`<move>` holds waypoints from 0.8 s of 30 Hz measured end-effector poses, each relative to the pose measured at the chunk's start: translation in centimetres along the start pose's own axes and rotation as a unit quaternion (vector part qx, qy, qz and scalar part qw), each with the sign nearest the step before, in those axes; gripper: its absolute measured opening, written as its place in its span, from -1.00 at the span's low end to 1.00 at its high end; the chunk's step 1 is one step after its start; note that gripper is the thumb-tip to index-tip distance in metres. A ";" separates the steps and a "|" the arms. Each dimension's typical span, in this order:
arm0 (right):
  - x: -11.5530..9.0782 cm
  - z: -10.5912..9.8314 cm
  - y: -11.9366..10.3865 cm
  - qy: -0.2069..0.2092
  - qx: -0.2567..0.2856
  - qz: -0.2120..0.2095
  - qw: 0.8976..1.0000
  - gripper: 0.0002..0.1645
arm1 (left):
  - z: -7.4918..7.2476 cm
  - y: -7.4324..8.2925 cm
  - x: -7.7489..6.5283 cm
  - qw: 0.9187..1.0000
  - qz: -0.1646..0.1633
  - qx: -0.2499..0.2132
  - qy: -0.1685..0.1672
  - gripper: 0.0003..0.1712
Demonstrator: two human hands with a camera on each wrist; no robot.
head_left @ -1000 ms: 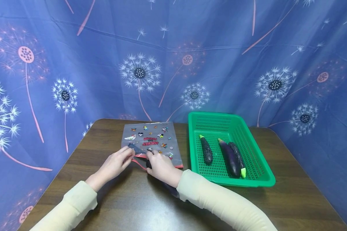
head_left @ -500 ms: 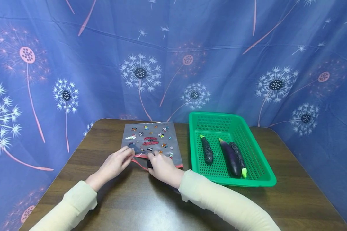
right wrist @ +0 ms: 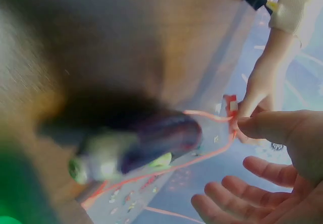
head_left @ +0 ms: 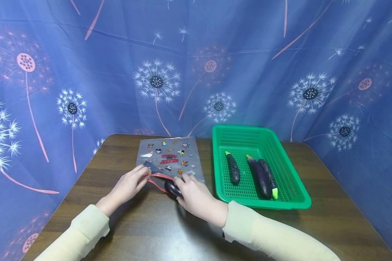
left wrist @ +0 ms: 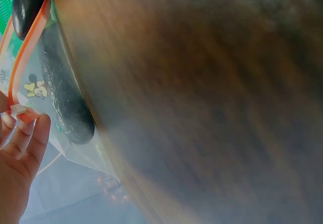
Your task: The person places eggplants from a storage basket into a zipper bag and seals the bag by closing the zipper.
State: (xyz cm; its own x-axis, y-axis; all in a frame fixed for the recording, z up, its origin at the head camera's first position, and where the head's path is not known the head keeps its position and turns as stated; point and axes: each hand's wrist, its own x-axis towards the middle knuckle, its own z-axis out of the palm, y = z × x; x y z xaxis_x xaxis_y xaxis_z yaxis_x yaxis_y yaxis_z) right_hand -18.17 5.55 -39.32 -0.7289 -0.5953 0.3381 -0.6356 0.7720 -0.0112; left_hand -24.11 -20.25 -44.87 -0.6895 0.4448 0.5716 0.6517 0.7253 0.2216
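On the table lies a clear zip bag [head_left: 170, 154] with cartoon prints and a red-edged mouth. My left hand [head_left: 130, 183] pinches the left corner of that mouth; its fingertips on the orange edge show in the left wrist view. Inside the bag is a dark, rough-skinned long vegetable [left wrist: 65, 90]. A glossy purple eggplant [right wrist: 159, 138] points its rounded end into the parted mouth, its pale stem end outside. My right hand [head_left: 199, 197] is over the eggplant, hiding most of it from the head view. The right wrist view shows its fingers [right wrist: 222, 201] spread, apart from the eggplant.
A green plastic basket [head_left: 217, 170] stands at the right of the brown wooden table [head_left: 117, 152]. It holds a purple eggplant [head_left: 259, 177] and two dark rough vegetables [head_left: 233, 170]. A blue dandelion-print cloth [head_left: 189, 43] hangs behind the table.
My right hand has moved right and toward me, uncovering the eggplant's rounded end at the bag's mouth. The mouth's upper edge has lifted a little. My left hand has stayed at the corner.
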 end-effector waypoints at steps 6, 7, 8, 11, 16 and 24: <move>-2.5 0.5 0.3 0.012 -0.018 -0.021 1.000 -0.54 | 0.0 0.0 0.0 1.000 0.004 0.002 0.002 -0.87; -2.9 0.7 0.4 0.014 -0.025 -0.023 0.999 -0.54 | 0.0 0.0 0.0 1.000 0.004 0.002 0.003 -0.87; -3.3 0.9 0.6 0.020 -0.033 -0.025 0.999 -0.54 | 0.0 0.0 0.0 1.000 0.006 0.003 0.004 -0.87; -4.2 1.8 1.1 0.037 -0.054 -0.026 0.998 -0.55 | 0.0 -0.1 0.0 1.000 0.009 0.005 0.008 -0.86; -5.2 2.9 1.8 0.053 -0.066 -0.020 0.996 -0.58 | -0.1 -0.3 0.0 1.000 0.011 0.005 0.006 -0.86; -5.5 3.9 2.9 0.044 -0.047 -0.033 0.997 -0.45 | -0.5 -0.2 0.1 1.000 0.007 0.008 -0.003 -0.87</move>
State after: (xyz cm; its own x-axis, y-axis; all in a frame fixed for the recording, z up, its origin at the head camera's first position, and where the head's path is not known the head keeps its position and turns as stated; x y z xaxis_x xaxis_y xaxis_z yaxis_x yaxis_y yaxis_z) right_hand -17.05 10.19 -44.90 -0.6586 -0.6264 0.4170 -0.6515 0.7519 0.1005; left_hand -24.17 -20.64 -44.51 -0.6824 0.4575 0.5701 0.6559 0.7275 0.2013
